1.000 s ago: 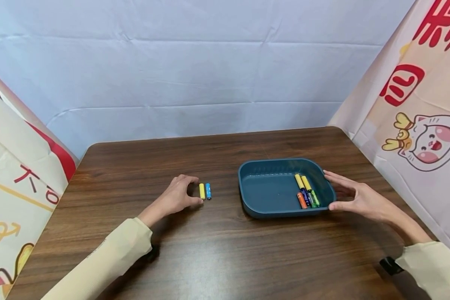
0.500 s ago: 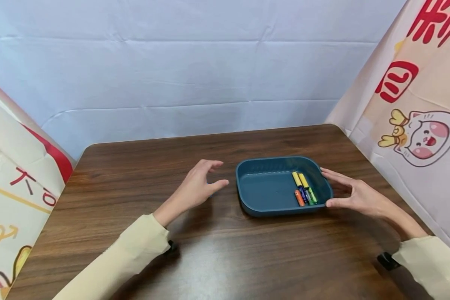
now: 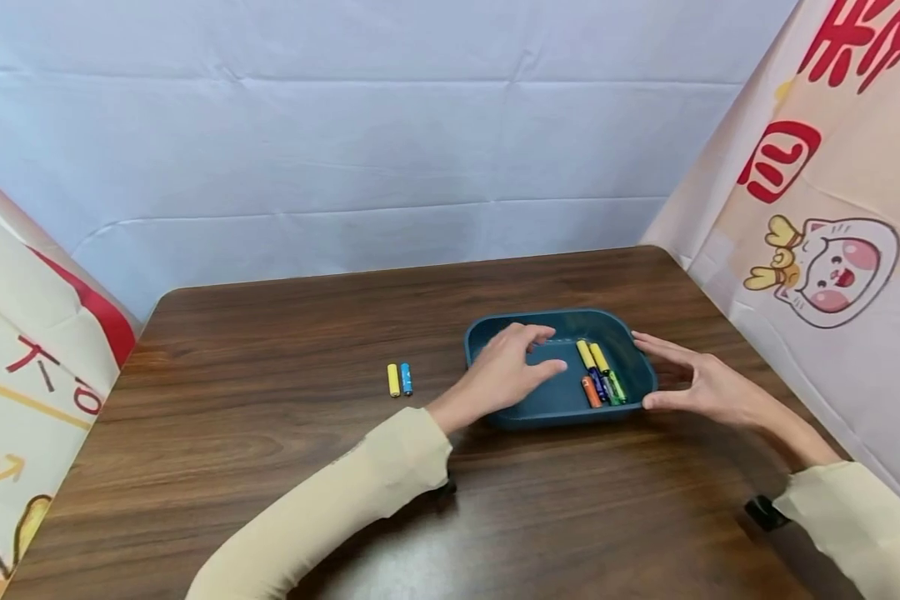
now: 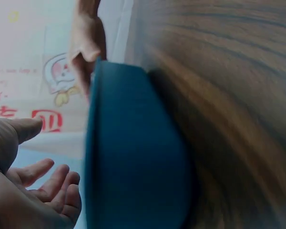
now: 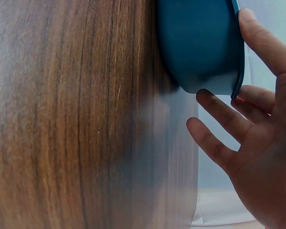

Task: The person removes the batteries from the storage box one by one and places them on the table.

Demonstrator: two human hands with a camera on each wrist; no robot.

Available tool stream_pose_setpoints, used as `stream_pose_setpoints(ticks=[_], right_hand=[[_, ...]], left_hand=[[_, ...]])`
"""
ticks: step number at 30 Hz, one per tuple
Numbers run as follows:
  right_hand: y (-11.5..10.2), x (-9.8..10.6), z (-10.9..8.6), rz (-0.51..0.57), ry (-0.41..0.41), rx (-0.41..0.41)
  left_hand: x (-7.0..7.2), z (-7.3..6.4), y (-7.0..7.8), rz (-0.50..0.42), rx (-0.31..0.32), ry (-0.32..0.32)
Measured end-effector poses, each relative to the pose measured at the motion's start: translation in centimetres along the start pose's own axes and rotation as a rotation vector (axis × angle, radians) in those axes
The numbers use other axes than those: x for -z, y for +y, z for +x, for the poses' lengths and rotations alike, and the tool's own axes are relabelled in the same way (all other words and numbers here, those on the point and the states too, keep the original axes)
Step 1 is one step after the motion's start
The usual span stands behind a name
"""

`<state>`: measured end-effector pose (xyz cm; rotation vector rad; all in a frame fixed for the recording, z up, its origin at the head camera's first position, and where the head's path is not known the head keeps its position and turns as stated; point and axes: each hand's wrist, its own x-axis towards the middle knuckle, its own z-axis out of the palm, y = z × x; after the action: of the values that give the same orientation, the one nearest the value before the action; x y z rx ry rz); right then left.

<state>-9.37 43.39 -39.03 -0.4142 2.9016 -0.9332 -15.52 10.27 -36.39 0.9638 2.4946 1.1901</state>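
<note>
My left hand (image 3: 504,371) hangs over the left part of a dark blue plastic tray (image 3: 562,417), thumb and fingers apart, with nothing seen between them. The left wrist view shows the same hand (image 4: 31,176) beside the tray's outer wall (image 4: 133,143). At the tray's right end, my right hand (image 3: 720,392) touches the rim, fingers and thumb spread. Its thumb (image 5: 264,40) lies along the rim in the right wrist view. Several batteries lie inside the tray's right side, including an orange battery (image 3: 591,392). A yellow battery (image 3: 393,380) and a blue battery (image 3: 407,379) lie side by side on the table.
Everything stands on a dark wood-grain table (image 3: 270,333). A pale cloth wall (image 3: 345,150) rises behind it. Printed cloths hang on both sides, the right-hand cloth (image 3: 802,217) bearing a cartoon face and red lettering.
My left hand has moved right, from beside the yellow and blue batteries to above the tray. Those two batteries stay on the table. My right hand stays at the tray's right end.
</note>
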Motion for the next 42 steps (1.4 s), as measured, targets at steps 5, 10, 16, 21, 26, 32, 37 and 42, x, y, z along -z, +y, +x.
stream_pose_setpoints(ticks=[5, 10, 16, 21, 26, 32, 37, 42], right_hand=[[0.1, 0.0, 0.0, 0.013, -0.005, 0.013], [0.1, 0.1, 0.0, 0.001, -0.005, 0.019], [0.2, 0.0, 0.1, 0.019, -0.006, 0.029], [0.3, 0.0, 0.1, 0.018, -0.007, 0.032], [0.5, 0.1, -0.1, 0.021, -0.001, 0.037], [0.4, 0.1, 0.0, 0.025, -0.004, 0.035], [0.3, 0.2, 0.0, 0.03, -0.004, 0.032], [0.2, 0.1, -0.1, 0.025, -0.004, 0.03]], left_hand=[[-3.1, 2.4, 0.5, 0.048, 0.052, -0.029], [-5.4, 4.2, 1.0, 0.053, 0.11, -0.041], [-7.0, 5.0, 1.1, 0.09, 0.153, -0.072], [-7.5, 5.2, 1.0, 0.177, 0.169, -0.085], [-8.0, 5.4, 1.0, 0.25, 0.182, -0.121], [-8.3, 5.8, 0.8, 0.327, 0.205, -0.145], [-8.5, 6.1, 0.6, 0.389, 0.189, -0.146], [-8.8, 6.1, 0.4, 0.453, 0.164, -0.134]])
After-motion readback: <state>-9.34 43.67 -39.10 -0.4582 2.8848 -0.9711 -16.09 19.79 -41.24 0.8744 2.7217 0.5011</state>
